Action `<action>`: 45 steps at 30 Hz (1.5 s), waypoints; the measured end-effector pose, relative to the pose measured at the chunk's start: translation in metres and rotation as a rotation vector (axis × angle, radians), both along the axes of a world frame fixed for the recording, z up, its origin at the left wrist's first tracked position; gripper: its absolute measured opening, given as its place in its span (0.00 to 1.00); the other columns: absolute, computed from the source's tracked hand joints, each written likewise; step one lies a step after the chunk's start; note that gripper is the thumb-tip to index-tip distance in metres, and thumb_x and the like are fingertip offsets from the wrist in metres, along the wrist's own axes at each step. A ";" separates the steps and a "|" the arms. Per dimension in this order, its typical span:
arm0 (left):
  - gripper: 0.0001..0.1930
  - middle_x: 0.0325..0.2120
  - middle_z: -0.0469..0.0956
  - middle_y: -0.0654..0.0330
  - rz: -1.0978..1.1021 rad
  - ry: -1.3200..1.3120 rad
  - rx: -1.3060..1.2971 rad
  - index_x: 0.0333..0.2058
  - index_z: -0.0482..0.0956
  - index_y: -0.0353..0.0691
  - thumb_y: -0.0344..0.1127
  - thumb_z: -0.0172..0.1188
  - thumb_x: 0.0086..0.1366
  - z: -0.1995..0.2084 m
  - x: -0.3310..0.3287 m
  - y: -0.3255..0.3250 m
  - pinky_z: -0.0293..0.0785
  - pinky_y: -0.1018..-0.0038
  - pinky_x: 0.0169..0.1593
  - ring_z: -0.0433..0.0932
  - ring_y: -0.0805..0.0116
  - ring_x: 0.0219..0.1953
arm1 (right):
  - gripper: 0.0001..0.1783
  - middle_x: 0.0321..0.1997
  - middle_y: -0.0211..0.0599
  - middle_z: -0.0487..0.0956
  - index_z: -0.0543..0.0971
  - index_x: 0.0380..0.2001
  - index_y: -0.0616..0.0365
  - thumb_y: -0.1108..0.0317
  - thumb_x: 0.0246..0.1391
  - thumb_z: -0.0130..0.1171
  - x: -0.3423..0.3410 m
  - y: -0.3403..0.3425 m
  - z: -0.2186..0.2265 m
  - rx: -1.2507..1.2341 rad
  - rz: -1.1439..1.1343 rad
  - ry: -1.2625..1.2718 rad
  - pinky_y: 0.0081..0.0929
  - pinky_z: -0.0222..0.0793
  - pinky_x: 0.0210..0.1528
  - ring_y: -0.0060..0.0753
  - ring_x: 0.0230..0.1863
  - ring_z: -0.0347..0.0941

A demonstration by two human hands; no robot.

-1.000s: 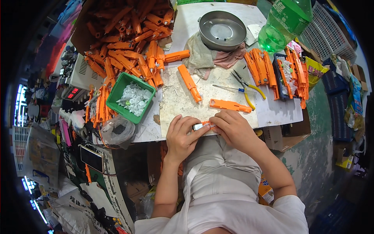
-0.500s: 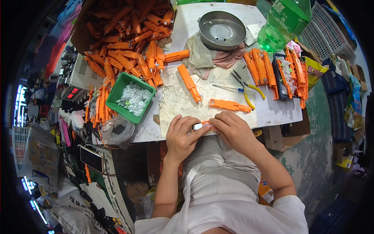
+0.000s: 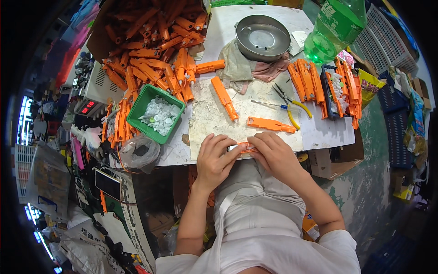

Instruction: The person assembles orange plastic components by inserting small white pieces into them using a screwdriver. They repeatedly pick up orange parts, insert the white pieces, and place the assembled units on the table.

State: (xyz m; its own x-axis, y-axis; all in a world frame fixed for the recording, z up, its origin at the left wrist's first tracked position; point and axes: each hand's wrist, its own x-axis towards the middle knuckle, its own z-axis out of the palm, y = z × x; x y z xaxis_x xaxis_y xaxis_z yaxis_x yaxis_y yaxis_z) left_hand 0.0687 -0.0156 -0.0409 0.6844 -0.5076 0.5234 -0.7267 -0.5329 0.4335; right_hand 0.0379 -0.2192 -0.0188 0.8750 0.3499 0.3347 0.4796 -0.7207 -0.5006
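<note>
At the near edge of the worktable, my left hand [image 3: 212, 159] and my right hand [image 3: 275, 154] pinch the two ends of a small orange plastic housing [image 3: 247, 147]. A pale end piece shows by the left fingertips; much of the housing is hidden under my fingers. Just beyond lie two loose orange housings, one lying crosswise [image 3: 271, 124] and one slanting away [image 3: 224, 98]. To their right are yellow-handled pliers [image 3: 292, 111] and a thin screwdriver [image 3: 268, 104].
A green tub [image 3: 132, 120] of white plastic pieces and a large heap of orange housings [image 3: 150, 68] stand at left. A metal bowl [image 3: 263, 51] rests on rags behind. At right are a green bottle [image 3: 335, 32] and a dark tray [image 3: 326, 93] beside more housings.
My right fingers have shifted slightly and more of the orange housing shows between my hands. The whole view has moved a little; the things on the table stay in place.
</note>
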 end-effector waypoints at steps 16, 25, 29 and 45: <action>0.09 0.30 0.74 0.62 0.004 0.022 0.019 0.31 0.80 0.40 0.31 0.67 0.49 0.023 0.009 -0.007 0.60 0.55 0.58 0.71 0.59 0.45 | 0.21 0.44 0.34 0.73 0.75 0.42 0.56 0.64 0.42 0.66 0.003 0.007 -0.002 -0.004 -0.057 -0.109 0.40 0.59 0.55 0.41 0.53 0.64; 0.08 0.29 0.70 0.61 -0.200 -0.230 0.580 0.29 0.76 0.39 0.35 0.60 0.51 0.059 0.024 -0.022 0.56 0.53 0.62 0.71 0.64 0.46 | 0.20 0.43 0.34 0.73 0.75 0.38 0.58 0.66 0.39 0.66 0.007 0.007 -0.008 0.018 -0.046 -0.104 0.42 0.58 0.56 0.43 0.53 0.65; 0.08 0.29 0.70 0.60 -0.220 -0.220 0.605 0.29 0.76 0.38 0.35 0.61 0.51 0.058 0.028 -0.022 0.56 0.52 0.62 0.71 0.63 0.45 | 0.18 0.43 0.35 0.73 0.75 0.39 0.57 0.66 0.41 0.65 0.007 0.007 -0.008 0.024 -0.040 -0.087 0.42 0.55 0.59 0.42 0.55 0.63; 0.09 0.28 0.72 0.63 -0.159 -0.135 0.056 0.29 0.76 0.41 0.30 0.66 0.48 0.047 0.010 -0.011 0.62 0.51 0.58 0.73 0.64 0.39 | 0.16 0.39 0.34 0.74 0.77 0.34 0.58 0.62 0.43 0.66 -0.011 0.007 0.003 0.304 -0.046 -0.106 0.36 0.63 0.50 0.41 0.47 0.68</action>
